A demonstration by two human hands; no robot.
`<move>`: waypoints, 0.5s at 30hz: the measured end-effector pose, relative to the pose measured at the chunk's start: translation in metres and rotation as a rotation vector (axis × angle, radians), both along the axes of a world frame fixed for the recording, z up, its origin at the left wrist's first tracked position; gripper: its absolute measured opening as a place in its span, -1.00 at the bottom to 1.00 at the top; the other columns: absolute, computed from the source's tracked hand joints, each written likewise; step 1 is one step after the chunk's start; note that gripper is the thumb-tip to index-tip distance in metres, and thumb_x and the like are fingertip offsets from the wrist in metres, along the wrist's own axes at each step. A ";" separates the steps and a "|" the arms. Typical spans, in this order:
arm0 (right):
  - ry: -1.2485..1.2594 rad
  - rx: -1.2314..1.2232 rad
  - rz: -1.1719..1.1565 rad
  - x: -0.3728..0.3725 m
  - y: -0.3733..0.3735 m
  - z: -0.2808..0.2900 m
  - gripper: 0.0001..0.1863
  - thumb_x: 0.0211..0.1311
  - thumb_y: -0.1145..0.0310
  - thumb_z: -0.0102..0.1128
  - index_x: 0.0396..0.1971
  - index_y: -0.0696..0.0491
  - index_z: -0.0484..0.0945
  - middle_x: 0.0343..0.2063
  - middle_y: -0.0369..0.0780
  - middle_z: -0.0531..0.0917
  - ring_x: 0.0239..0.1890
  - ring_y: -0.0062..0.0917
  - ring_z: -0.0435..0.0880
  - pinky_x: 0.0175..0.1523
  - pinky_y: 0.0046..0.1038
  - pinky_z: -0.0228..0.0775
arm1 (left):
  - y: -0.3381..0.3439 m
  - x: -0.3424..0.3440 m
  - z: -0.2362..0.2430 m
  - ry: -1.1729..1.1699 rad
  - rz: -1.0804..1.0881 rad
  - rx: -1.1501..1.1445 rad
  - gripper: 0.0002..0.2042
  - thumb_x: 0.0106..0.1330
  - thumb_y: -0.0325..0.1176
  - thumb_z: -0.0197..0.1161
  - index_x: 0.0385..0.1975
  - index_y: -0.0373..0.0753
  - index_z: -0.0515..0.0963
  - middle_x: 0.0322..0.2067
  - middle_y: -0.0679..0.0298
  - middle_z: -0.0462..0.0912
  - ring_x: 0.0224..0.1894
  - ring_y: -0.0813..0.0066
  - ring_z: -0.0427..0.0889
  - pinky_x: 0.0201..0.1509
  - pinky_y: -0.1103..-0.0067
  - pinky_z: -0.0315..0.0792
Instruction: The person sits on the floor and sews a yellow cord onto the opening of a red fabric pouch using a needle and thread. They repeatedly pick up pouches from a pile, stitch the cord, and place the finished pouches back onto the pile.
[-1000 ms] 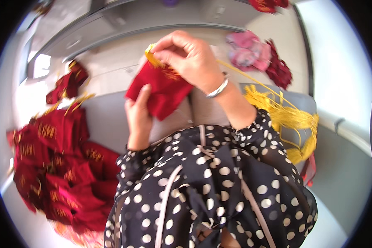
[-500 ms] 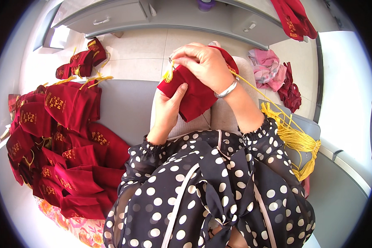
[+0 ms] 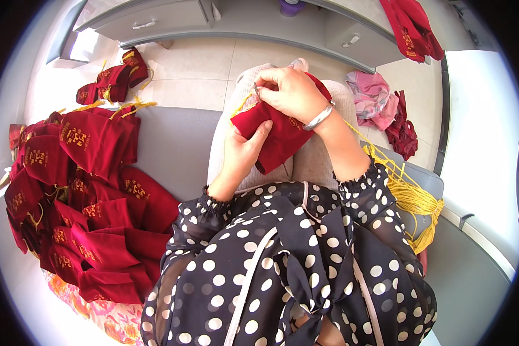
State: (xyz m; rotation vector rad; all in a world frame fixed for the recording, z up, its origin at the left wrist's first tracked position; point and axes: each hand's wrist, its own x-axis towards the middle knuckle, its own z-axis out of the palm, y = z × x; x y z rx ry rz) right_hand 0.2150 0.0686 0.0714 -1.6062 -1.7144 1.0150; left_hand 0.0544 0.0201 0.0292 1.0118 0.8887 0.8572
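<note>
At the upper centre of the frame, the left hand (image 3: 243, 154) grips the lower edge of a dark red velvet drawstring pouch (image 3: 277, 134) from below; the right hand (image 3: 291, 92) pinches its top edge, where a yellow cord (image 3: 240, 106) emerges

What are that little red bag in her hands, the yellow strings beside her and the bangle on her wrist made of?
The red pouch looks like soft velvety cloth: matte, deep in colour, folding limply in the left hand. The yellow cords seem to be thin silky thread, slightly glossy, lying in a loose bundle. The bangle on the right hand looks like polished silvery metal, with bright highlights.
</note>
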 end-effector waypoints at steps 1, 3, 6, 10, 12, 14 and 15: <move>0.041 -0.020 0.017 0.001 0.000 -0.002 -0.86 0.13 0.43 0.14 -0.36 0.17 0.59 -0.51 -0.22 0.67 -0.39 -0.60 0.63 -0.19 -0.57 0.41 | 0.000 0.000 -0.001 0.004 -0.001 0.009 -0.76 0.28 -0.45 0.21 -0.08 -0.35 0.51 -0.21 0.32 0.61 -0.18 0.66 0.54 -0.09 0.67 0.44; 0.226 -0.075 0.040 0.005 -0.003 -0.003 -0.85 0.16 0.46 0.12 -0.31 0.20 0.57 -0.44 -0.24 0.67 -0.34 -0.64 0.61 -0.16 -0.59 0.42 | 0.001 -0.002 0.000 0.033 -0.020 -0.003 -0.75 0.27 -0.45 0.22 -0.07 -0.35 0.51 -0.21 0.32 0.61 -0.17 0.65 0.54 -0.08 0.67 0.43; 0.454 -0.169 0.043 0.008 -0.006 0.000 -0.84 0.20 0.49 0.11 -0.25 0.23 0.55 -0.36 -0.24 0.66 -0.29 -0.66 0.60 -0.12 -0.62 0.42 | 0.002 -0.001 0.004 0.056 -0.021 -0.006 -0.74 0.26 -0.45 0.23 -0.08 -0.34 0.51 -0.20 0.32 0.61 -0.17 0.65 0.54 -0.08 0.66 0.43; 0.527 -0.206 0.063 0.012 -0.004 0.000 -0.81 0.22 0.47 0.12 -0.21 0.24 0.53 -0.33 -0.22 0.66 -0.27 -0.65 0.61 -0.10 -0.63 0.43 | 0.003 0.002 0.003 0.082 0.016 0.097 -0.74 0.25 -0.46 0.23 -0.07 -0.34 0.50 -0.20 0.32 0.61 -0.16 0.64 0.54 -0.07 0.65 0.44; 0.518 -0.224 0.069 0.012 -0.003 0.005 -0.79 0.21 0.47 0.15 -0.20 0.24 0.52 -0.33 -0.21 0.66 -0.26 -0.65 0.61 -0.09 -0.62 0.43 | 0.004 0.000 0.003 0.085 -0.006 0.074 -0.74 0.25 -0.46 0.23 -0.06 -0.34 0.50 -0.19 0.31 0.61 -0.15 0.63 0.54 -0.06 0.64 0.44; 0.501 -0.226 0.093 0.012 -0.002 0.008 -0.78 0.20 0.45 0.17 -0.19 0.24 0.52 -0.33 -0.21 0.66 -0.26 -0.65 0.61 -0.09 -0.62 0.43 | 0.005 0.000 0.002 0.089 -0.018 0.058 -0.73 0.25 -0.46 0.23 -0.06 -0.34 0.50 -0.19 0.31 0.60 -0.15 0.63 0.54 -0.06 0.64 0.44; 0.488 -0.221 0.112 0.013 -0.002 0.009 -0.77 0.19 0.44 0.19 -0.19 0.23 0.52 -0.34 -0.22 0.66 -0.26 -0.65 0.61 -0.10 -0.62 0.43 | 0.005 0.000 0.002 0.090 -0.020 0.054 -0.73 0.25 -0.46 0.23 -0.06 -0.34 0.50 -0.19 0.31 0.60 -0.14 0.62 0.54 -0.06 0.63 0.44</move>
